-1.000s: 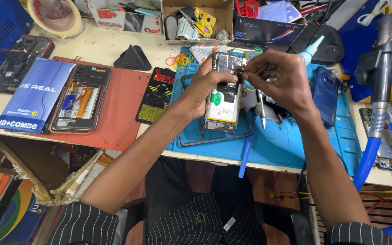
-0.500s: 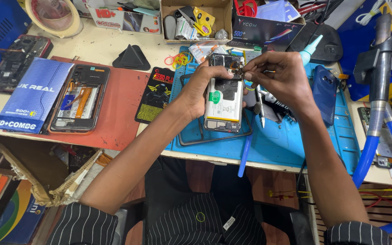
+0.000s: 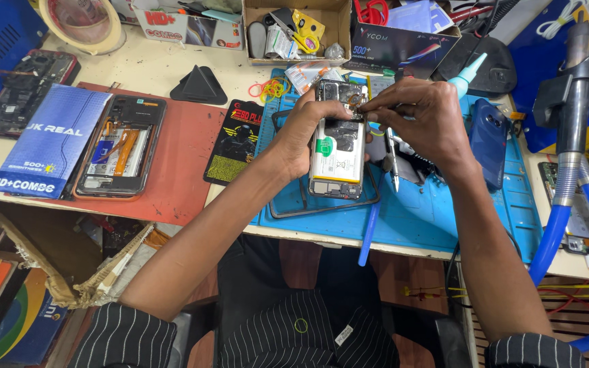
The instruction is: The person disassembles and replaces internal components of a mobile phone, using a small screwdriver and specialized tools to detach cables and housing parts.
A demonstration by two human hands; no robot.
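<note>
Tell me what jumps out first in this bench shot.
An opened phone with its back off sits mid-frame on the blue mat, gripped by the left hand while the right hand pinches at its top edge. To the left, a second opened phone lies on a red mat. A thick blue hose curves down the right side.

A flat blue rectangular package (image 3: 54, 142) lies near the surface's left edge, a dark rectangular box (image 3: 401, 46) at its rear edge, and a black-yellow pouch (image 3: 235, 143) centrally.
</note>
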